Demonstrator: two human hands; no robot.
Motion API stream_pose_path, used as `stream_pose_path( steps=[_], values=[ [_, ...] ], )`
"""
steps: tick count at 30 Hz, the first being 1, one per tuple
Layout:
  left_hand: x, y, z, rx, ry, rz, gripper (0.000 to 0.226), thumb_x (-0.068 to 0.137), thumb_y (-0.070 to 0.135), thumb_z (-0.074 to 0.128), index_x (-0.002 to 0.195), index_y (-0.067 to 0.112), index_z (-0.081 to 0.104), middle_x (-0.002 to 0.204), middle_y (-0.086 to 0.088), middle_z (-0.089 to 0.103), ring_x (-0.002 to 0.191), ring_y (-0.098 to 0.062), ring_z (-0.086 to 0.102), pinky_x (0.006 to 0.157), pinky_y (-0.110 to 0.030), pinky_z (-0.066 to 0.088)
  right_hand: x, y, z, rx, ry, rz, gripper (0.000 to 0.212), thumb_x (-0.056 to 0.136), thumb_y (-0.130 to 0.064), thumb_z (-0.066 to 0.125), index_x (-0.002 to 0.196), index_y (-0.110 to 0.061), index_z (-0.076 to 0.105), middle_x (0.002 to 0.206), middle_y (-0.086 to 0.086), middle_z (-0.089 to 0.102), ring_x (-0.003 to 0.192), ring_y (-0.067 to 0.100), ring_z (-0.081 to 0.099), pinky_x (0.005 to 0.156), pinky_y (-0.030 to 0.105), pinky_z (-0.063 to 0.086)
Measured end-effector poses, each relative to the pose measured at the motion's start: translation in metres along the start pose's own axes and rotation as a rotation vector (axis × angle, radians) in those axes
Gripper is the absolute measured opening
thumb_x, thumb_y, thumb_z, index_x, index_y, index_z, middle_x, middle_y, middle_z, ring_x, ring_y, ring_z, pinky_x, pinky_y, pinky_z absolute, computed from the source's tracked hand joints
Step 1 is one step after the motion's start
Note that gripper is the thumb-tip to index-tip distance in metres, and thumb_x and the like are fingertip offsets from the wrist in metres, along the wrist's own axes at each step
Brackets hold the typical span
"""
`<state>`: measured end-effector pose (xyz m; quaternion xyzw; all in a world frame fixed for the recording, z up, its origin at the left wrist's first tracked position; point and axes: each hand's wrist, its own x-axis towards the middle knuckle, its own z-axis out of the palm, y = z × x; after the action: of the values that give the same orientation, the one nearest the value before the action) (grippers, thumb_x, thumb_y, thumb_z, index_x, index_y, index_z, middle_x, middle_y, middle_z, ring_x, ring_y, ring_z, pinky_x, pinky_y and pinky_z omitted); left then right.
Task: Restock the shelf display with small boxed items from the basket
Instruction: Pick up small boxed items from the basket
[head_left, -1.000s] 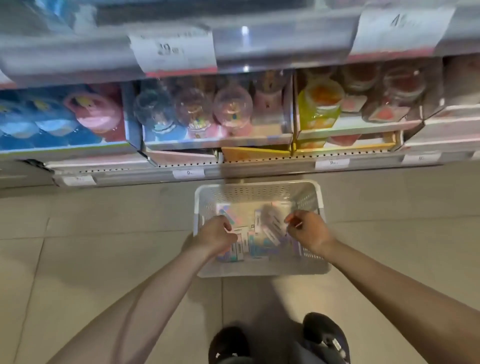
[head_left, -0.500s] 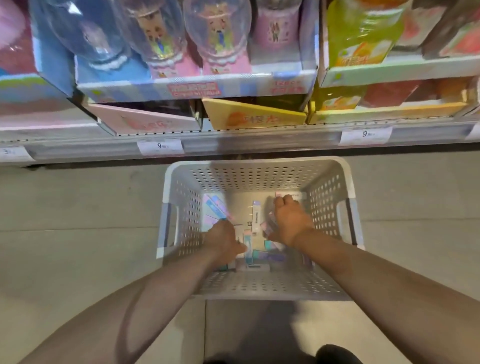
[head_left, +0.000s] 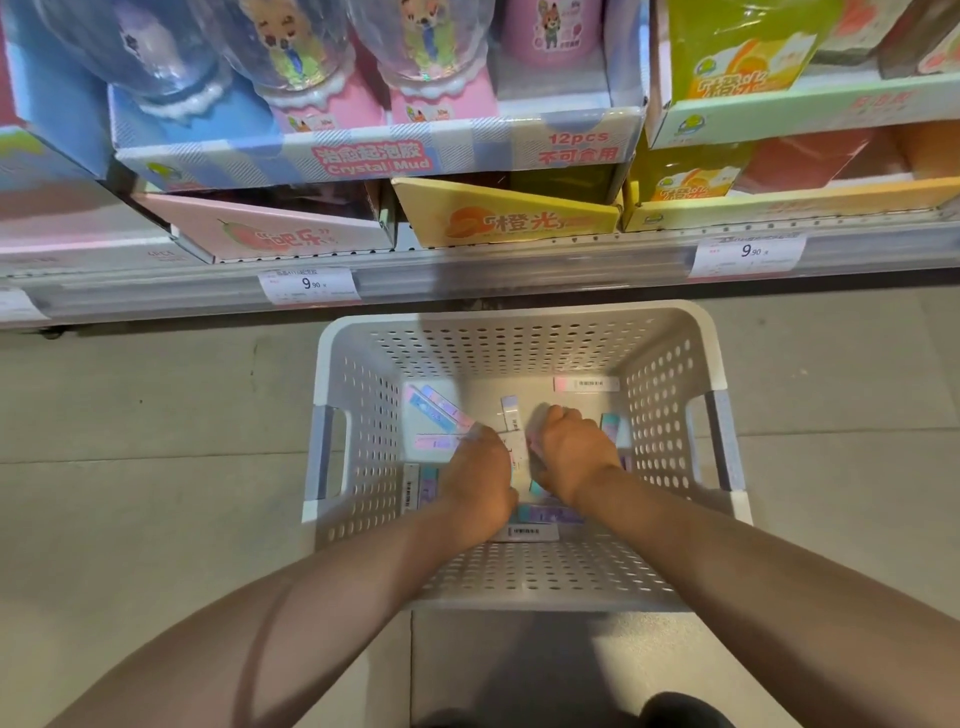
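Both hands are deeper in the basket (head_left: 670, 415) than a second ago. The left hand (head_left: 480, 475) and right hand (head_left: 571, 449) curl among the boxes (head_left: 436, 410); grasp cannot be confirmed. The shelf (head_left: 519, 270) is at 12 o'clock, now closer.

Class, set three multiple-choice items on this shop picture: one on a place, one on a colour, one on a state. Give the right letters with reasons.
1. Where does the basket stand?
A on the floor
B on the shelf
C on a chair

2. What colour is the basket?
A red
B white
C black

3. Where are both hands?
A on the shelf
B down inside the basket
C at the person's sides

Key: A, tiles surround it; B, its perforated walls are white; B, the left hand and right hand reach among the small boxes.
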<state>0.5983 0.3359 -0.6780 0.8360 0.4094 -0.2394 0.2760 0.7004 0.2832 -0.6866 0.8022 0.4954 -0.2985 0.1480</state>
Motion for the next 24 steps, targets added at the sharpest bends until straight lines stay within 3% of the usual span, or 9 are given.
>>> stream_pose_path(
  steps=[2,3,5,7,9,15,19,24],
  values=[
    [0.0,0.002,0.001,0.018,-0.017,-0.014,0.07,0.077,0.008,0.07,0.133,-0.004,0.029,0.123,-0.021,0.052,0.108,-0.031,0.057,0.083,-0.034,0.05,0.001,-0.002,0.001,-0.064,0.052,-0.01,0.045,0.042,-0.025,0.083,0.072,0.0,0.061,0.059,0.015,0.06,0.048,0.024,0.058,0.04,0.02,0.04],
    [0.0,0.002,0.002,0.035,-0.035,-0.03,0.077,0.075,0.007,0.071,0.136,-0.004,0.025,0.125,-0.022,0.048,0.108,-0.033,0.057,0.083,-0.035,0.05,0.001,-0.002,0.0,-0.076,0.002,-0.003,0.044,0.051,-0.023,0.08,0.081,0.003,0.06,0.068,0.018,0.062,0.056,0.026,0.061,0.045,0.023,0.044],
    [0.0,0.002,0.002,0.08,-0.052,-0.062,0.087,0.072,0.009,0.075,0.138,-0.003,0.02,0.127,-0.024,0.039,0.108,-0.035,0.056,0.084,-0.035,0.052,-0.002,-0.004,0.003,-0.049,-0.017,0.0,0.035,0.082,-0.007,0.054,0.11,0.01,0.043,0.105,0.025,0.057,0.092,0.032,0.059,0.072,0.032,0.049],
    [0.0,0.003,0.004,0.137,-0.048,-0.078,0.089,0.072,0.008,0.076,0.139,-0.004,0.019,0.128,-0.025,0.038,0.11,-0.035,0.053,0.089,-0.036,0.051,-0.002,-0.004,0.007,0.038,0.043,0.022,0.036,0.088,-0.001,0.039,0.122,0.009,0.03,0.122,0.026,0.046,0.108,0.034,0.051,0.087,0.034,0.046],
    [-0.001,0.003,0.006,0.202,-0.046,-0.063,0.086,0.074,0.003,0.073,0.139,-0.005,0.018,0.129,-0.026,0.04,0.116,-0.036,0.047,0.093,-0.036,0.046,-0.004,-0.005,0.008,0.045,0.042,0.054,0.039,0.091,-0.006,0.038,0.126,0.008,0.026,0.127,0.026,0.04,0.115,0.035,0.046,0.093,0.036,0.045],
    [-0.004,-0.002,0.016,0.426,-0.023,0.05,0.053,0.088,0.001,0.051,0.133,-0.006,0.026,0.134,-0.028,0.038,0.122,-0.037,0.04,0.098,-0.041,0.04,-0.007,-0.007,0.011,0.063,0.065,0.056,0.039,0.095,-0.014,0.034,0.128,0.004,0.024,0.131,0.023,0.037,0.119,0.035,0.042,0.097,0.038,0.039],
    [-0.004,-0.005,0.016,0.536,-0.023,0.101,0.048,0.089,0.008,0.049,0.131,-0.005,0.029,0.133,-0.027,0.039,0.119,-0.038,0.043,0.099,-0.043,0.038,-0.006,-0.004,0.011,0.034,0.057,0.033,0.036,0.095,-0.016,0.032,0.126,0.002,0.027,0.13,0.023,0.039,0.117,0.035,0.044,0.094,0.038,0.04],
    [0.001,-0.01,0.011,0.63,-0.061,0.231,0.04,0.091,0.003,0.045,0.128,-0.007,0.031,0.127,-0.027,0.044,0.111,-0.034,0.051,0.091,-0.037,0.046,-0.008,0.002,0.001,0.048,0.018,-0.01,0.036,0.098,-0.023,0.032,0.123,0.003,0.03,0.125,0.022,0.047,0.111,0.034,0.052,0.089,0.038,0.042]
  ],
)
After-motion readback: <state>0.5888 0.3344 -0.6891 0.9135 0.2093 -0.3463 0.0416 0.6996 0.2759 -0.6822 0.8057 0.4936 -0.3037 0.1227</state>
